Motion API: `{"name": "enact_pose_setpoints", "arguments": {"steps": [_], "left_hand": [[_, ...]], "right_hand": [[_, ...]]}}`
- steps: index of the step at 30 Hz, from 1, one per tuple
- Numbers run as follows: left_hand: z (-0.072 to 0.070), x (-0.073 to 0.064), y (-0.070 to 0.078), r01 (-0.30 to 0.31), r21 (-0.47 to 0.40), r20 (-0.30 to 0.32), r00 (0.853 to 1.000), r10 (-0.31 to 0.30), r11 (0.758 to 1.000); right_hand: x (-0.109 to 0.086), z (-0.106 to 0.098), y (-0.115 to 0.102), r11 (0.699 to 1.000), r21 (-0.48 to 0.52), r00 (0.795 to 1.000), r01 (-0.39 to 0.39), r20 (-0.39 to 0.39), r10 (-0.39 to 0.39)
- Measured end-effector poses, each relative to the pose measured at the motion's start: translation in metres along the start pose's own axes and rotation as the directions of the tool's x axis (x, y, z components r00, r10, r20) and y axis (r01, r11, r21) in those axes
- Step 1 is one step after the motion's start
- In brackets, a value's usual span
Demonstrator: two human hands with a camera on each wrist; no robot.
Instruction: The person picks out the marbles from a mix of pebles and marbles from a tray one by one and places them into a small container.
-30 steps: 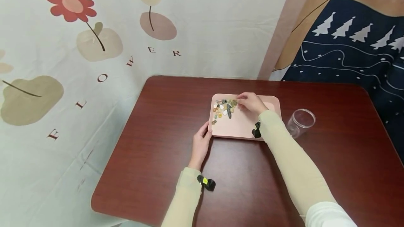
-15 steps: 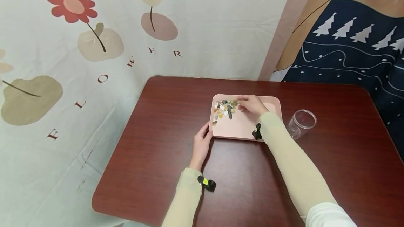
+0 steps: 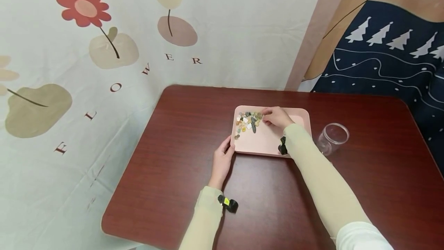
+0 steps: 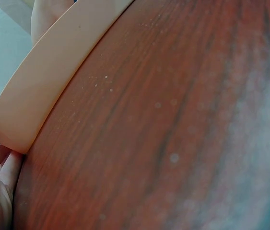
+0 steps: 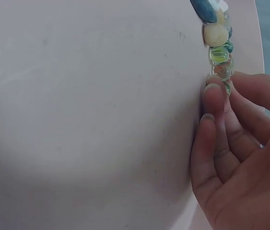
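Observation:
A pink rectangular tray (image 3: 267, 145) lies on the table. Polished pebbles and glassy beads (image 3: 244, 120) are gathered in its left part, green, white, amber and dark. My left hand (image 3: 222, 161) grips the tray's near left corner, thumb and fingers around it; the left wrist view shows fingers against the tray wall (image 4: 43, 86). Over the tray, my right hand (image 3: 276, 117) has its fingertips right at the pile's right edge. In the right wrist view its loosely bent fingers (image 5: 204, 143) touch the end of a row of glassy beads (image 5: 219, 55).
A clear, lidless jar (image 3: 333, 139) stands right of the tray, beside my right forearm. The reddish-brown wooden table (image 3: 166, 157) has rounded corners. Behind it hangs a pale flower-printed cloth (image 3: 239, 30), with a dark-blue tree-printed one (image 3: 378, 61) at right.
The head view has shifted slightly, so everything sits a little lower. My right fingers stay at the pile's right edge with small movements. My left hand keeps its grip on the tray corner.

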State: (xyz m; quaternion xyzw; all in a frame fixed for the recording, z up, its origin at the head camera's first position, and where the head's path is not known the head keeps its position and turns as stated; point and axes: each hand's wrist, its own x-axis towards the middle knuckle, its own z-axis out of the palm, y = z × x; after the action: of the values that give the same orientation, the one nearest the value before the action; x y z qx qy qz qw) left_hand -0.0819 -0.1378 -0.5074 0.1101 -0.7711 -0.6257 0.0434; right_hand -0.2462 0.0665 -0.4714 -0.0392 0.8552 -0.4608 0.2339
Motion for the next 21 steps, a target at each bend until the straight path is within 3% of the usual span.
{"name": "enact_pose_setpoints", "arguments": {"steps": [14, 21], "left_hand": [[0.0011, -0.0010, -0.0019, -0.034, 0.003, -0.016, 0.999, 0.034, 0.999], [-0.0011, -0.0001, -0.0015, -0.034, 0.007, -0.021, 0.999, 0.034, 0.999]], "right_hand": [[0.0074, 0.0055, 0.0056, 0.995, -0.094, 0.998, 0.031, -0.047, -0.035], [0.0034, 0.0035, 0.0005, 0.997, -0.079, 1.000, 0.008, 0.001, -0.008]]}}
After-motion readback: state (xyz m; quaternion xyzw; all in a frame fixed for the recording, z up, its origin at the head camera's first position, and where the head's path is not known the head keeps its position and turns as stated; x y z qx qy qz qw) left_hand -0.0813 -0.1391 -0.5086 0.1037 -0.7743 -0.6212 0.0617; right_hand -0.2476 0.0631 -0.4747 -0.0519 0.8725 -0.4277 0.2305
